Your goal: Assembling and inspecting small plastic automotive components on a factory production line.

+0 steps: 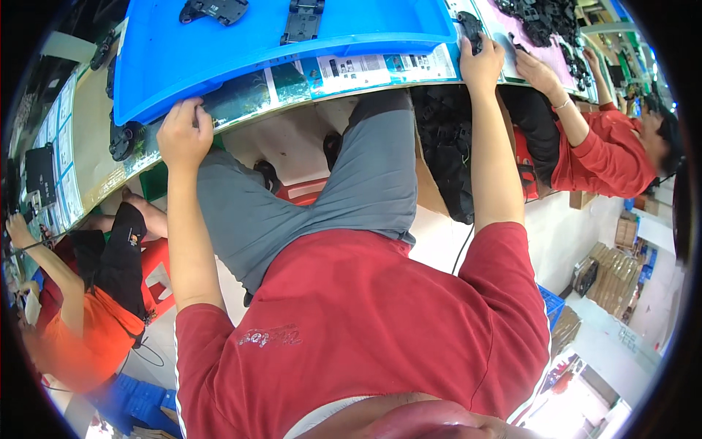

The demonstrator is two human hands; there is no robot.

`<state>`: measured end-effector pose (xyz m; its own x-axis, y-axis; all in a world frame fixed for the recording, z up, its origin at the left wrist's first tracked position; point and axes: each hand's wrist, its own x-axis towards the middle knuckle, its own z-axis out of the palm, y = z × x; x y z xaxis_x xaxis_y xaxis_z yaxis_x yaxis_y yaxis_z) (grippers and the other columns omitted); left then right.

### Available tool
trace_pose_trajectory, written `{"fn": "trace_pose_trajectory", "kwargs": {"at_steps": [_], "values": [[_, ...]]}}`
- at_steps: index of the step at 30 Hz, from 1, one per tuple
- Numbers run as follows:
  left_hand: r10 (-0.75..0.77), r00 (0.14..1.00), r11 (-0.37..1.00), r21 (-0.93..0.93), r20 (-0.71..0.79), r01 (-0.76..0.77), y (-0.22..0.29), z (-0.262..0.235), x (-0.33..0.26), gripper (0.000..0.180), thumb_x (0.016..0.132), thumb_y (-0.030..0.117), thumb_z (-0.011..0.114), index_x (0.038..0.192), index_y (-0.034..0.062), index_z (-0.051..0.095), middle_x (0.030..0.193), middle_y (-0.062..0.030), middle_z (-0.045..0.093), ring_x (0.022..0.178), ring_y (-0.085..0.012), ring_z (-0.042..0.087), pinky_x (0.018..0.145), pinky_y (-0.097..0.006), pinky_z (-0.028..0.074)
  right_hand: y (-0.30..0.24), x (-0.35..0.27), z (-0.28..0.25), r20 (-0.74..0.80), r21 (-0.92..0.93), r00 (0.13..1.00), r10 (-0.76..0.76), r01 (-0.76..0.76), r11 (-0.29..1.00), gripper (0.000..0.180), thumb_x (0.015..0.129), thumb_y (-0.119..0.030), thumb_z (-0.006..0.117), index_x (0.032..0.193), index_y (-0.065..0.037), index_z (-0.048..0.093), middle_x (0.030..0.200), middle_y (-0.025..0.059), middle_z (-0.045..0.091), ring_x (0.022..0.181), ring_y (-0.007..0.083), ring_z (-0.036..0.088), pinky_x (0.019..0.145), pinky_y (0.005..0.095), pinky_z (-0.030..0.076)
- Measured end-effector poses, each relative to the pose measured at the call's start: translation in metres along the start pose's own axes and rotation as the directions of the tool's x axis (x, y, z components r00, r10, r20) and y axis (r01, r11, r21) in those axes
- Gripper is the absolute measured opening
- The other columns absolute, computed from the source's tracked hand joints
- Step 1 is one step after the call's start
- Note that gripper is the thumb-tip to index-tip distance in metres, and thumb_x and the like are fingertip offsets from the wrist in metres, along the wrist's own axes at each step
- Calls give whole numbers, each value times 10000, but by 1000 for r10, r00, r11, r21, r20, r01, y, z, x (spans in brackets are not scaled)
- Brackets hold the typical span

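Note:
A large blue plastic tray lies on the table in front of me, with a black plastic part and a black chassis-like part inside. My left hand is at the tray's near left edge, its fingers curled in against the rim. Whatever they hold, if anything, is hidden. Beyond the tray's right end, my right hand has its fingers closed around a black molded part with a rounded end.
More black parts lie left of the tray. At the right, a co-worker's hand is beside a pile of black parts on a pink sheet. Under the table stands a carton of black pieces. Another person in orange sits at the left.

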<state>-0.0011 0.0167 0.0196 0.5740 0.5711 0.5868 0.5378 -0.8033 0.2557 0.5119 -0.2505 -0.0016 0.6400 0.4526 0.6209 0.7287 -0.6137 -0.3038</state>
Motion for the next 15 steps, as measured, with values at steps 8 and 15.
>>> {"fn": "trace_pose_trajectory", "kwargs": {"at_steps": [8, 15], "values": [[1, 1000, 1000, 12, 1, -1, -2, 1, -1, 112, 851, 108, 650, 934, 106, 725, 785, -84, 671, 686, -315, 669, 625, -426, 533, 3, 1, -53, 305, -14, 950, -60, 68, 998, 510, 855, -348, 776, 1264, -51, 710, 1174, 260, 706, 1138, 405, 663, 1016, 456, 509], [-11, 1000, 1000, -2, 4, 11, 1, 0, -1, 115, 850, 104, 649, 936, 103, 724, 792, -84, 676, 683, -311, 668, 625, -422, 533, 59, 37, -110, 276, 51, 950, -144, 136, 989, 466, 890, -294, 776, 1291, -70, 696, 1248, 205, 700, 1184, 363, 652, 1033, 419, 492]]}}
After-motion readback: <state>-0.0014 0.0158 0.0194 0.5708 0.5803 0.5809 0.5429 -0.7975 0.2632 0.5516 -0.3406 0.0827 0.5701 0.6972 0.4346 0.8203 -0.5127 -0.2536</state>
